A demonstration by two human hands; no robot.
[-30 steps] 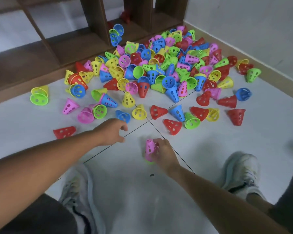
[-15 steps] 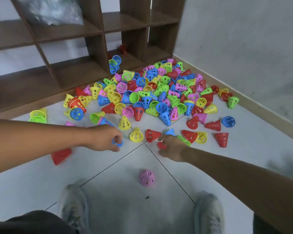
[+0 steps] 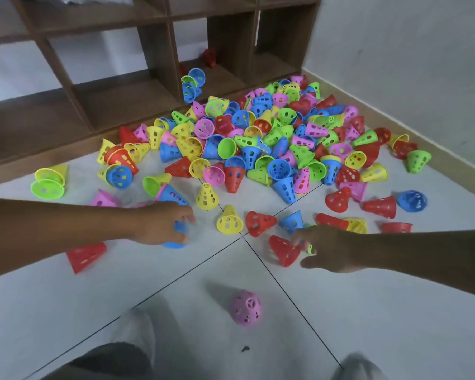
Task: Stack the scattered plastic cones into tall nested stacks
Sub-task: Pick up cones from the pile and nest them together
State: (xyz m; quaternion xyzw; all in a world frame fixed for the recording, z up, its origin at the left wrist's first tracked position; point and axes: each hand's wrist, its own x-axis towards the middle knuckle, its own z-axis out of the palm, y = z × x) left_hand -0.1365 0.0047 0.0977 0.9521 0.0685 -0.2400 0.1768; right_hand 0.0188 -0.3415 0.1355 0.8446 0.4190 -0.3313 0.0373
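My left hand (image 3: 162, 226) curls round a blue cone (image 3: 179, 226) at the near edge of the pile, while my right hand (image 3: 324, 249), fingers spread, touches a red cone (image 3: 284, 249) lying on its side. I judge the job barely begun: only a short pink cone stack (image 3: 246, 307) stands on the floor (image 3: 66, 311) near my feet, and the heap of cones (image 3: 258, 144) by the shelf unit (image 3: 159, 50) lies loose.

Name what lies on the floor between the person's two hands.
In the head view, between the left hand gripping a blue plastic cone and the right hand lie a yellow perforated cone and a red perforated cone, both tipped over.
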